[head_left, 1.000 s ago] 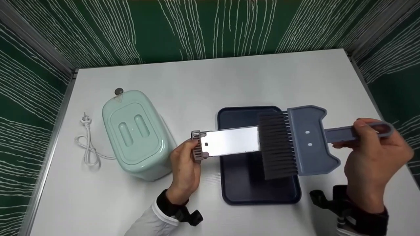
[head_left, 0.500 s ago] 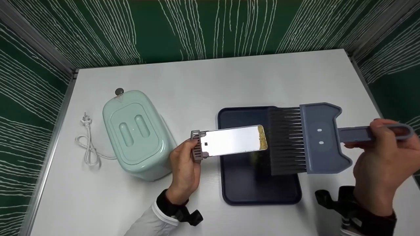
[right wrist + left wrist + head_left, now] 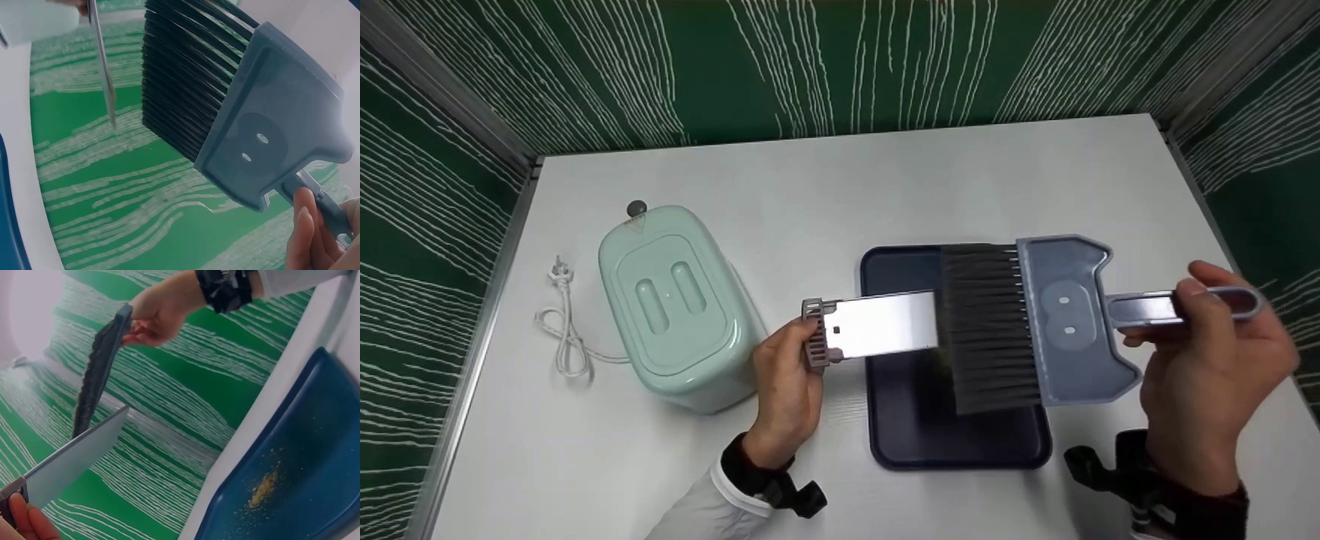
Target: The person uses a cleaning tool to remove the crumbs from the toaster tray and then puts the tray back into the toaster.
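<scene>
Brush (image 3: 1039, 322) and flat metal plate (image 3: 881, 325), both held above the table (image 3: 780, 195) — right hand (image 3: 1219, 367) curled round the brush's handle (image 3: 1141, 309), left hand (image 3: 787, 386) pinching the plate's slotted end (image 3: 816, 354). Bristle tips (image 3: 951, 330) line up at the plate's free end; whether they touch cannot be told. Beneath lies a dark blue tray (image 3: 960, 446), yellow crumbs (image 3: 263, 489) on its floor. Farther left: a mint-green lidded box (image 3: 671, 300), then a white cord (image 3: 571, 342); behind, a white-streaked green wall (image 3: 720, 75).
</scene>
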Tool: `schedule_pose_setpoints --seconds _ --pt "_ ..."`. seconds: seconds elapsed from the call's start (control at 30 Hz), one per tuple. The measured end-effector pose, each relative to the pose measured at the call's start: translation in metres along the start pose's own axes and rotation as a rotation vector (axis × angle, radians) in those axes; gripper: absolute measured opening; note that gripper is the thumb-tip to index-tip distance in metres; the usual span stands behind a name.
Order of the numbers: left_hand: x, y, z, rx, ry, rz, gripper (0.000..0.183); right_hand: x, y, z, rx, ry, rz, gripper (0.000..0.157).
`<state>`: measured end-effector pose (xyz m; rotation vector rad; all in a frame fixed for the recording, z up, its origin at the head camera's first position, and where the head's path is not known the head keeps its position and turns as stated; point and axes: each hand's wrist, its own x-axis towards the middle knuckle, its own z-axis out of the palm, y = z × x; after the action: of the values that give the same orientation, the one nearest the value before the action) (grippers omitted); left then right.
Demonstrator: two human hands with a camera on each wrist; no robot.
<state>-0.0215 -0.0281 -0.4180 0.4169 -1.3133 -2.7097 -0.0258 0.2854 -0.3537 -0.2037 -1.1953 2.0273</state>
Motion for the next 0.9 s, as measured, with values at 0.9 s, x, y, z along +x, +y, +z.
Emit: schedule_pose_setpoints --seconds 0.9 --pt "-0.005 -0.005 0.002 0.033 -0.043 -0.016 0.024 -0.048 0.025 0.017 0.034 -0.339 0.276 0.020"
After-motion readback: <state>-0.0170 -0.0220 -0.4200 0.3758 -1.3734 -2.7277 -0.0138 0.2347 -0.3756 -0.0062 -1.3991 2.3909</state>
